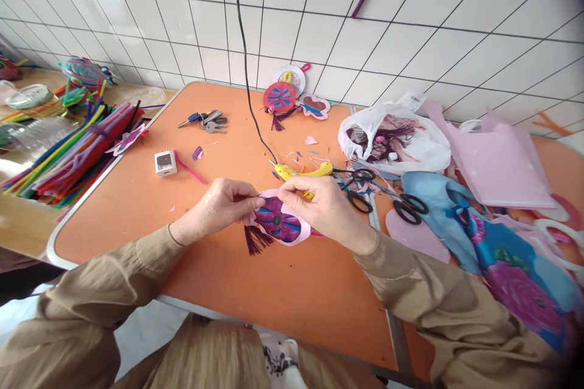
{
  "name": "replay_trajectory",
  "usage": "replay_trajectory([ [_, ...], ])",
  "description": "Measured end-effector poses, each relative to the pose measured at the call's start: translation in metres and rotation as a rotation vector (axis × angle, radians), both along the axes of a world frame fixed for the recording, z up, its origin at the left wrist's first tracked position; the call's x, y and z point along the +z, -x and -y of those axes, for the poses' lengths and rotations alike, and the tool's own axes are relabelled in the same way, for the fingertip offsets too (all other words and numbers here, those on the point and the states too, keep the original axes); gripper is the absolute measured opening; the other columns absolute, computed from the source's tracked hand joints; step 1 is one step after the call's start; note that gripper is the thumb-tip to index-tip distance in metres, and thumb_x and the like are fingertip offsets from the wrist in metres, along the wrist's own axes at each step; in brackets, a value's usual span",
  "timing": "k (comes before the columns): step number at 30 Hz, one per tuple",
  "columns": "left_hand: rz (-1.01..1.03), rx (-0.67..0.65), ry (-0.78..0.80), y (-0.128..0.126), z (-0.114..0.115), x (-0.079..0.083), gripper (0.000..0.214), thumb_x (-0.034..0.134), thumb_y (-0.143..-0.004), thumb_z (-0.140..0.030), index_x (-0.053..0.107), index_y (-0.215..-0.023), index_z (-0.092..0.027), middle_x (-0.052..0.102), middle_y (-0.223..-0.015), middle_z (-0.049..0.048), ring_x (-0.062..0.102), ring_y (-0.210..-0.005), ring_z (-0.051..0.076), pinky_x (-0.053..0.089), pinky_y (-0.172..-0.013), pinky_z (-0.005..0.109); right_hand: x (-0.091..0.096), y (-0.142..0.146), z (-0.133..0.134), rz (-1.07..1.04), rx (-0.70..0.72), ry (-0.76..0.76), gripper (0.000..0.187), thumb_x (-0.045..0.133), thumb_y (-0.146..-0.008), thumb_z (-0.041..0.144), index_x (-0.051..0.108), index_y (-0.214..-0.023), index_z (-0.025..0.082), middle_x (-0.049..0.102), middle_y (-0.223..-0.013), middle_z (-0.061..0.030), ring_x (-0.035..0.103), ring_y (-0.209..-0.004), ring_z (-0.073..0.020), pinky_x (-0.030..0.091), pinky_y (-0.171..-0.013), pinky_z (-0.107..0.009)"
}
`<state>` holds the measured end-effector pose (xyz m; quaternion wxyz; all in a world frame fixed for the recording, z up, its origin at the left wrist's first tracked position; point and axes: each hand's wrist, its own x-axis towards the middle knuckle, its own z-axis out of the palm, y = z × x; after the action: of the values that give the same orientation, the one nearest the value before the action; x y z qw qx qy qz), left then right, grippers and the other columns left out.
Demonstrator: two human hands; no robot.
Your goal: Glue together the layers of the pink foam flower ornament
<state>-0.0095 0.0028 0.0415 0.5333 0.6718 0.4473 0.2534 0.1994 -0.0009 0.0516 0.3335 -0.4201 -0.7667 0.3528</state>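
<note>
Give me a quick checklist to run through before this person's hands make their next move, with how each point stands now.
1. Left hand has a grip: ok, thumb and finger pinch the patterned piece at its upper left edge.
2. Right hand has a grip: ok, it pinches the top edge.
3. Dark tassel clear of the fingers: ok, it shows below the left hand.
4. Yellow tool clear of the right hand: cannot tell; it lies just behind, partly hidden.
5. Tabletop free of scraps: not ok, paper bits lie beyond the hands.
6. Scissors set down: ok, on the right.
</note>
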Motion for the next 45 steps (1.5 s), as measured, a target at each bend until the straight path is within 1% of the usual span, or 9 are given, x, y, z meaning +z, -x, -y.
replay_trajectory([
  [7, 0.006, 0.021, 0.013, 0.002, -0.001, 0.005, 0.032, 0.068, -0.081, -0.041, 0.071, -0.092, -0.010, 0.069, -0.065, 0.0050, 0.056, -0.047, 0.009, 0.043, -0.044, 0.019, -0.002, 0.000, -0.001, 0.025, -0.027, -0.079, 0.028, 0.053, -0.091, 0.029, 0.060, -0.067, 0.016, 0.059, -0.060, 0.0007, 0.049, -0.057, -0.0097, 0.039, -0.057, -0.024],
  [11, -0.017, 0.217, -0.141, 0.007, 0.003, 0.014, 0.034, 0.069, -0.080, -0.038, 0.071, -0.103, -0.012, 0.072, -0.089, 0.0086, 0.050, -0.042, 0.005, 0.041, -0.041, 0.020, -0.003, -0.001, -0.002, 0.025, -0.058, -0.102, 0.027, 0.054, -0.090, 0.029, 0.059, -0.066, 0.016, 0.058, -0.059, 0.0013, 0.049, -0.056, -0.0096, 0.039, -0.057, -0.023],
  [14, 0.000, 0.325, -0.242, 0.008, 0.008, 0.022, 0.023, 0.063, -0.084, -0.029, 0.072, -0.101, -0.014, 0.071, -0.087, 0.0060, 0.051, -0.042, 0.004, 0.040, -0.041, 0.018, -0.003, -0.001, -0.004, 0.034, -0.081, -0.115, 0.028, 0.054, -0.089, 0.028, 0.058, -0.065, 0.016, 0.055, -0.058, 0.0016, 0.047, -0.056, -0.0093, 0.038, -0.057, -0.023],
  [18, -0.038, 0.198, -0.148, 0.001, 0.007, 0.026, 0.031, 0.068, -0.080, -0.027, 0.070, -0.108, -0.016, 0.072, -0.090, 0.0053, 0.057, -0.044, 0.006, 0.044, -0.040, 0.018, -0.002, -0.002, -0.005, 0.006, -0.096, -0.087, 0.027, 0.054, -0.089, 0.029, 0.059, -0.066, 0.016, 0.057, -0.061, 0.0013, 0.046, -0.058, -0.0091, 0.038, -0.058, -0.022],
  [23, -0.056, 0.050, -0.053, -0.015, -0.001, 0.019, 0.035, 0.063, -0.083, -0.023, 0.067, -0.116, -0.015, 0.060, -0.048, -0.0044, 0.059, -0.042, 0.010, 0.047, -0.042, 0.016, -0.002, -0.004, -0.005, 0.029, -0.093, -0.065, 0.030, 0.053, -0.090, 0.030, 0.061, -0.066, 0.015, 0.056, -0.060, 0.0009, 0.046, -0.059, -0.0096, 0.037, -0.057, -0.022],
  [29, -0.022, -0.057, -0.022, -0.019, -0.016, 0.011, 0.018, 0.056, -0.086, -0.020, 0.071, -0.093, -0.012, 0.066, -0.053, -0.0013, 0.065, -0.046, 0.011, 0.052, -0.047, 0.018, -0.004, -0.006, -0.006, 0.026, -0.105, -0.046, 0.029, 0.055, -0.089, 0.030, 0.063, -0.066, 0.014, 0.057, -0.058, 0.0013, 0.046, -0.058, -0.0087, 0.036, -0.054, -0.021],
  [34, -0.034, -0.120, -0.022, -0.018, -0.021, 0.006, 0.027, 0.054, -0.090, -0.033, 0.068, -0.089, -0.010, 0.069, -0.059, 0.0034, 0.069, -0.053, 0.016, 0.056, -0.054, 0.023, -0.007, -0.006, -0.009, 0.008, -0.099, -0.019, 0.027, 0.056, -0.088, 0.028, 0.064, -0.067, 0.013, 0.062, -0.062, 0.0001, 0.050, -0.061, -0.0096, 0.039, -0.058, -0.021],
  [38, -0.031, -0.105, -0.095, -0.019, -0.020, 0.006, 0.027, 0.053, -0.090, -0.032, 0.067, -0.084, -0.010, 0.068, -0.057, 0.0031, 0.068, -0.051, 0.015, 0.055, -0.053, 0.022, -0.007, -0.008, -0.009, -0.005, -0.097, 0.003, 0.026, 0.055, -0.089, 0.029, 0.067, -0.072, 0.013, 0.064, -0.065, -0.0001, 0.052, -0.062, -0.0101, 0.039, -0.058, -0.022],
  [45, 0.002, 0.002, 0.021, -0.017, -0.022, 0.015, 0.021, 0.053, -0.089, -0.024, 0.066, -0.080, -0.010, 0.068, -0.053, 0.0027, 0.065, -0.048, 0.012, 0.052, -0.049, 0.019, -0.003, -0.011, -0.008, 0.076, -0.081, -0.016, 0.021, 0.062, -0.081, 0.026, 0.056, -0.065, 0.015, 0.050, -0.059, 0.0040, 0.043, -0.058, -0.0080, 0.035, -0.056, -0.022],
])
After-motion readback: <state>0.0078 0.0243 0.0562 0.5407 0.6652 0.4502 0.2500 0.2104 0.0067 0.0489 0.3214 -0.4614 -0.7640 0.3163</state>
